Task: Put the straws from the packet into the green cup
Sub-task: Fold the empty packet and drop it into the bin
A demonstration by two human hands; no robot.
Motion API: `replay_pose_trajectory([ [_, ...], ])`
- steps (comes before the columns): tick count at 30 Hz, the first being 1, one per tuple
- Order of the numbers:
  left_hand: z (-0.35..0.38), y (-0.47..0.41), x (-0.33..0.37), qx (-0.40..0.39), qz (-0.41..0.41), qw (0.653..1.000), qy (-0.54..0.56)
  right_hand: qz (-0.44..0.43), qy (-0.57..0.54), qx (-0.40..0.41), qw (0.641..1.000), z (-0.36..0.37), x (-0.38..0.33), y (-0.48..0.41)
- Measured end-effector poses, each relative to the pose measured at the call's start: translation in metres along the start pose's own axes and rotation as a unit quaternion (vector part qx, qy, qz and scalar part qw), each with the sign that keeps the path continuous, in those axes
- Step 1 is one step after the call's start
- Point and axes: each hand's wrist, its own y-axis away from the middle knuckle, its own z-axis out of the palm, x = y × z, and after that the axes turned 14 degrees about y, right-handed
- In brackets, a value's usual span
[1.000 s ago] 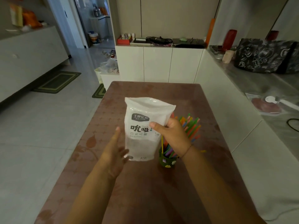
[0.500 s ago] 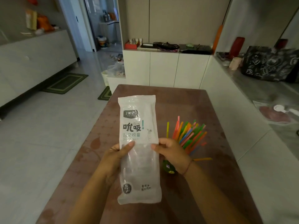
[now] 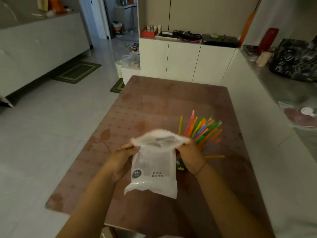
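Both hands hold the white plastic packet over the table, its top half folded over toward me. My left hand grips its left edge and my right hand grips its right edge. The packet looks flat; I cannot tell whether any straw is inside. Behind my right hand a bunch of several coloured straws fans up out of the green cup, of which only a sliver shows beside the packet. One orange straw lies loose on the table to the right.
The brown patterned table stretches ahead, with its near edge just below my forearms. White cabinets stand behind it and a grey counter with a dark bag runs along the right. Tiled floor lies to the left.
The packet went from upright in my right hand alone to held in both hands. Its top is now folded down and it sits lower and closer to me.
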Motion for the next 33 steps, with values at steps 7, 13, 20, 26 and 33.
replay_pose_trajectory([
  [7,-0.015,0.013,-0.020,-0.077,-0.133,0.988,-0.029,-0.057,0.113,0.010,0.992,0.002,0.008,0.003],
  [13,-0.036,0.018,-0.038,0.020,-0.037,0.999,-0.006,0.122,-0.114,-0.145,0.975,0.017,0.023,0.001],
  [20,-0.071,0.042,-0.056,0.072,-0.009,0.997,0.028,0.122,0.036,-0.208,0.970,0.057,0.047,0.013],
  [26,-0.118,0.081,-0.075,0.187,0.039,0.981,0.014,0.169,0.035,-0.290,0.941,0.110,0.048,0.025],
  [33,-0.182,0.134,-0.083,0.248,0.064,0.963,0.082,0.172,0.091,-0.295,0.935,0.191,0.046,0.060],
])
